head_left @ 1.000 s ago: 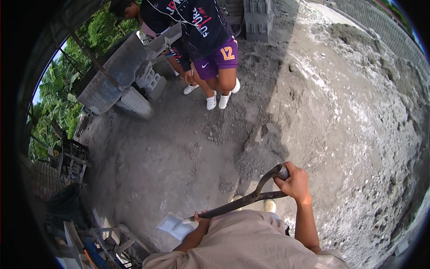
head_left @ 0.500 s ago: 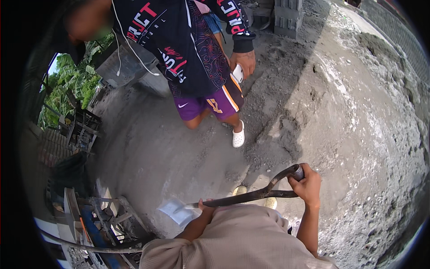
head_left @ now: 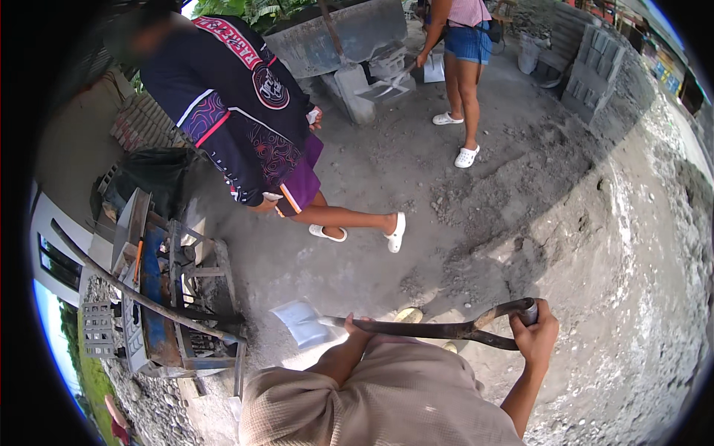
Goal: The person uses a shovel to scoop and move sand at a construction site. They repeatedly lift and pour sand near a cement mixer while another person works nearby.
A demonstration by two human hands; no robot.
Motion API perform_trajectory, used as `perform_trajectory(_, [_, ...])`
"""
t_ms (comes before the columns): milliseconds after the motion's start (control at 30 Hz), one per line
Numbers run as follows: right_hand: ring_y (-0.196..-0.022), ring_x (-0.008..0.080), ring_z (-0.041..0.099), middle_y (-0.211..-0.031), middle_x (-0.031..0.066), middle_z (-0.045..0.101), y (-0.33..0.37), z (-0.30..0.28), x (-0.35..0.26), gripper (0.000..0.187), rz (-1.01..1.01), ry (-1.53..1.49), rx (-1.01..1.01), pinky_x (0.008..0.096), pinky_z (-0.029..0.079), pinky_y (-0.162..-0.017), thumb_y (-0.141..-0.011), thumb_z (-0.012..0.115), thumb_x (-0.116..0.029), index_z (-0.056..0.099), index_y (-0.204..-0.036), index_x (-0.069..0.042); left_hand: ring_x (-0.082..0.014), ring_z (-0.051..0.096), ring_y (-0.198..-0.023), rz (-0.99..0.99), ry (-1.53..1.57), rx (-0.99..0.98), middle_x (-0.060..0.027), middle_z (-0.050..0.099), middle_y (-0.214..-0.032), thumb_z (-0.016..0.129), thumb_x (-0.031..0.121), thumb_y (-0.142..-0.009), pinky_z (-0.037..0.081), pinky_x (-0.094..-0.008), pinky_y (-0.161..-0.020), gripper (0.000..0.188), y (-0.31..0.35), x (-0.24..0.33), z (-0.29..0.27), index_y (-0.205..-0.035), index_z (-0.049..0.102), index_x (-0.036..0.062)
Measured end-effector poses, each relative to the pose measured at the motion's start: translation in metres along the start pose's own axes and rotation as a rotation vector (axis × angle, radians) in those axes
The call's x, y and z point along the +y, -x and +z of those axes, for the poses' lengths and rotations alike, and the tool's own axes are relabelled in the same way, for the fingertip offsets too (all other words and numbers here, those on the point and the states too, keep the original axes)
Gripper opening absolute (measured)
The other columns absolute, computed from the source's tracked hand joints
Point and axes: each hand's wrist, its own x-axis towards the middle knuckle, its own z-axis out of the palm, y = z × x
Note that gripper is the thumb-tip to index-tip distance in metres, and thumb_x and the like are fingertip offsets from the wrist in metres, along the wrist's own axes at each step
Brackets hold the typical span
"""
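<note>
A shovel [head_left: 424, 328] lies nearly level across the front of my body, its pale metal blade [head_left: 303, 322] at the left and its dark forked handle at the right. My right hand [head_left: 537, 333] is closed round the grip at the handle's end. Close to the blade, my left hand [head_left: 358, 328] is wrapped round the shaft, its fingers partly hidden. My yellowish shoe [head_left: 409, 316] shows just beyond the shaft, on grey sandy ground [head_left: 357, 275].
A person in a dark jersey [head_left: 245, 111] walks at the left. Farther off, a person in denim shorts [head_left: 468, 46] holds a shovel [head_left: 394, 83] by a metal trough [head_left: 338, 37]. A machine frame [head_left: 167, 290] stands at near left, concrete blocks [head_left: 593, 70] at far right.
My view has swung, bringing the second person and the trough into fuller sight. The person in the jersey has moved left and turned away. I keep the same two-handed hold on the shovel.
</note>
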Motion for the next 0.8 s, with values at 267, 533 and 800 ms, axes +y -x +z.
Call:
perform_trajectory(267, [-0.050, 0.0297, 0.055, -0.055, 0.0125, 0.055, -0.001, -0.001, 0.001, 0.027, 0.006, 0.010, -0.083, 0.0346, 0.044, -0.049, -0.060, 0.071, -0.018, 0.057, -0.079, -0.005, -0.0228, 0.043, -0.061, -0.028, 0.123, 0.052, -0.0060, 0.040, -0.064, 0.052, 0.045, -0.075, 0.040, -0.0402, -0.060, 0.040, -0.012, 0.007, -0.032, -0.082, 0.034, 0.0098])
perform_trajectory(533, [-0.056, 0.0298, 0.059, -0.062, 0.0127, 0.059, -0.002, 0.007, 0.009, 0.029, 0.015, -0.023, -0.053, 0.0338, 0.046, -0.053, -0.060, 0.070, -0.019, 0.058, -0.082, -0.005, -0.0251, 0.045, -0.062, -0.021, -0.052, -0.043, -0.0083, 0.042, -0.063, 0.049, 0.049, -0.073, 0.042, -0.0419, -0.064, 0.043, -0.035, 0.019, -0.021, -0.068, 0.037, 0.0082])
perform_trajectory(800, [-0.054, 0.0273, 0.059, -0.058, 0.0105, 0.058, 0.015, 0.003, 0.006, 0.027, 0.183, 0.005, 0.063, 0.0336, 0.046, -0.053, -0.062, 0.069, -0.021, 0.058, -0.082, -0.006, -0.0284, 0.045, -0.064, -0.092, -0.272, -0.003, -0.0101, 0.043, -0.060, 0.044, 0.053, -0.073, 0.041, -0.0429, -0.070, 0.048, -0.064, 0.032, 0.027, -0.057, 0.037, 0.0084])
